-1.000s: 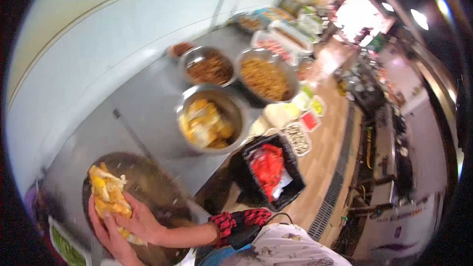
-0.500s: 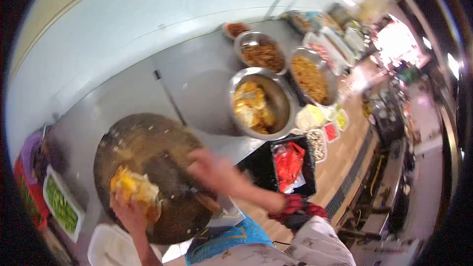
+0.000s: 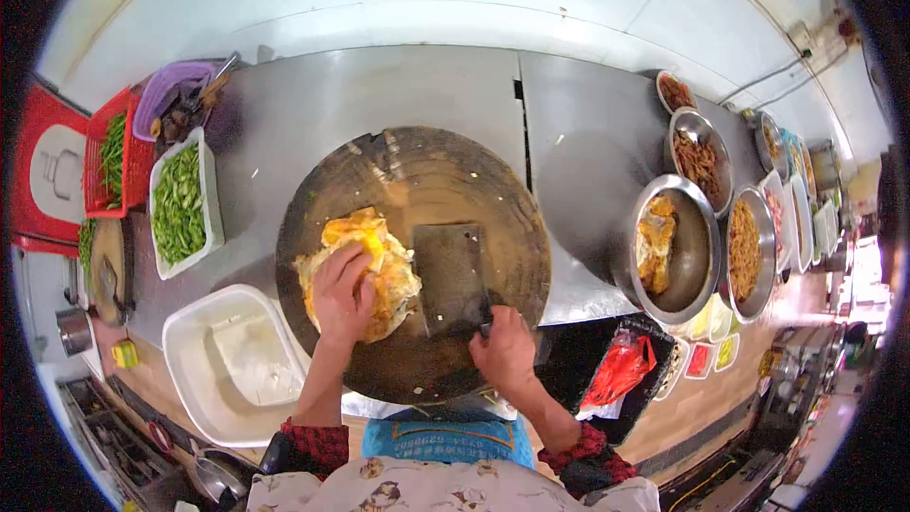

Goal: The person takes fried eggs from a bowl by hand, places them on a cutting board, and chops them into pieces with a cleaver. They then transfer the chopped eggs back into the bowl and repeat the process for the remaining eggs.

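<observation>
Left of you, a white tray of green beans (image 3: 178, 206) sits beside a red basket (image 3: 112, 163) and a purple bowl (image 3: 171, 95). An empty white tub (image 3: 227, 365) lies near the counter's front edge. To your right, steel bowls of cooked food (image 3: 675, 246) stand in a row, with a black bin (image 3: 621, 374) holding a red bag below them.

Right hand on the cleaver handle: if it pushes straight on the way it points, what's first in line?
The right hand points up the board along the cleaver it grips. Beyond the blade tip lies bare chopping board, then the steel counter. The fried egg sits left of that line.
</observation>
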Tool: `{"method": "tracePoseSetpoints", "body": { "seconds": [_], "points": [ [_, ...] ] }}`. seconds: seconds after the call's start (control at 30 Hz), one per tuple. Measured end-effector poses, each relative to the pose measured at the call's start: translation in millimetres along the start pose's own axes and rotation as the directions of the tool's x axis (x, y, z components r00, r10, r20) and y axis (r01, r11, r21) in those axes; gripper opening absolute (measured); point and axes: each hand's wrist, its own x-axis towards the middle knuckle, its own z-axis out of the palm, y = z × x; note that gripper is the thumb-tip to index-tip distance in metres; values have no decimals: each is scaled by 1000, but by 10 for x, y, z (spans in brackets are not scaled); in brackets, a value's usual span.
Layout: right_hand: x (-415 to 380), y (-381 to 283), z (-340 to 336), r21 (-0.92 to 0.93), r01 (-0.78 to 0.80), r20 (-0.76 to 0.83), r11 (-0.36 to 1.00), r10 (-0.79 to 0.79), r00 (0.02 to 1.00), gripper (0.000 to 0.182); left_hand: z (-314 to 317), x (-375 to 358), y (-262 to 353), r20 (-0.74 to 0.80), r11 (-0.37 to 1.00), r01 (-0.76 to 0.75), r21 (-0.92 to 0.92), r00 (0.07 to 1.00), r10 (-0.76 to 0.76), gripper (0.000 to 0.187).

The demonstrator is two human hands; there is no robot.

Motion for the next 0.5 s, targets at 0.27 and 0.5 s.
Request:
{"method": "tracePoseSetpoints", "body": {
  "seconds": [0.27, 0.5],
  "points": [
    [242, -418, -537, 371, -145, 223, 917, 63, 973, 23, -203, 36, -110, 99, 976, 100, -195, 992, -82, 31],
    [330, -1014, -257, -71, 389, 182, 918, -372, 910, 19, -109, 35, -210, -70, 994, 34, -106, 997, -42, 32]
  ]
}}
